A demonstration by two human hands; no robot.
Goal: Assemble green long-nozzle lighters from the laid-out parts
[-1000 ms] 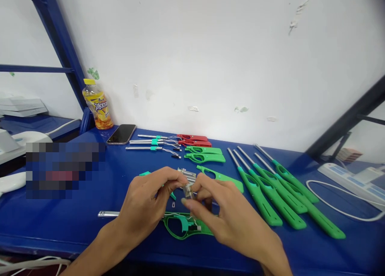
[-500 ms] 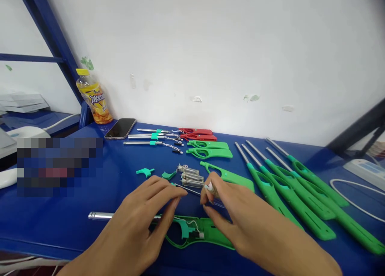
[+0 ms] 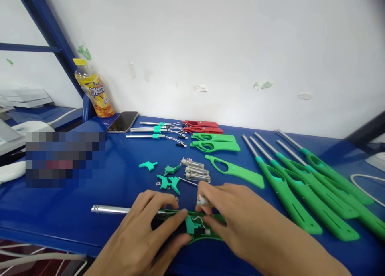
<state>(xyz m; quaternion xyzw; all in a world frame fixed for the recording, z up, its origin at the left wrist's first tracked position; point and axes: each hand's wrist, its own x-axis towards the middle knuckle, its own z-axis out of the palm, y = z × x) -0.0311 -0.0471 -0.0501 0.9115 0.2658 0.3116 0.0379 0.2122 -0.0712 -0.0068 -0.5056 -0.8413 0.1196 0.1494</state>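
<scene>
An open green lighter casing (image 3: 202, 239) lies at the front of the blue table, its metal tube (image 3: 110, 209) pointing left. Inside it sit a teal trigger (image 3: 190, 224), white wire and a small black part. My left hand (image 3: 144, 228) grips the casing, index finger and thumb on either side beside the trigger. In my right hand (image 3: 240, 218) is a small clear fuel tank (image 3: 205, 202) with a white tip, held just above the casing's handle end, which this hand partly hides. Behind the hands lie loose teal triggers (image 3: 148, 166) and several clear tanks (image 3: 197, 173).
Finished-looking green lighters (image 3: 288, 196) lie on the right. Farther back are a green casing half (image 3: 237, 172), red casing halves (image 3: 201, 124) and metal tubes with wires (image 3: 146, 136). A phone (image 3: 123, 121) and a drink bottle (image 3: 98, 93) stand near the wall.
My left hand has moved from above the casing down onto it, beside the trigger. The right hand has brought the fuel tank lower and closer to the casing. The view has shifted slightly.
</scene>
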